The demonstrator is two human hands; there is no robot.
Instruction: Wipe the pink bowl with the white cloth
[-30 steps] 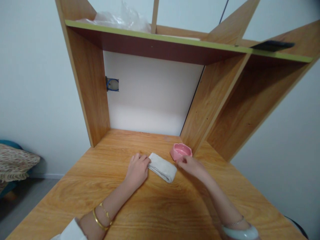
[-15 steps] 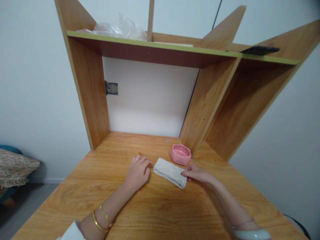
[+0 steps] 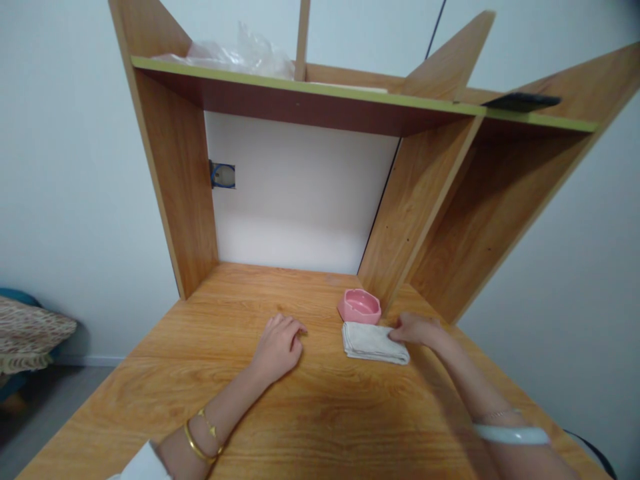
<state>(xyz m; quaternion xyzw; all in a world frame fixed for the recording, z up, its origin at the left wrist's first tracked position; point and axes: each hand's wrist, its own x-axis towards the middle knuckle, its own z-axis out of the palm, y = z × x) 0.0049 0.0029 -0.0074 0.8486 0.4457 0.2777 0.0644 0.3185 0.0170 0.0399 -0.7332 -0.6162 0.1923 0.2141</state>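
A folded pale grey cloth lies on the wooden desk, just in front of a pink angular ashtray. My right hand pinches the cloth near its right end, thumb and fingers closed on it. To the left, my left hand rests on the desk with loosely bent fingers and holds nothing. A stretch of desk separates it from the cloth.
Behind the ashtray rises a wooden upright panel of the shelf unit. A clear plastic bag and a dark flat object lie on the upper shelf. An uncovered wall socket box shows at the back left.
My right hand has moved the folded cloth to the right and turned it, so it lies nearly square in front of the ashtray. My left hand has stayed almost still.
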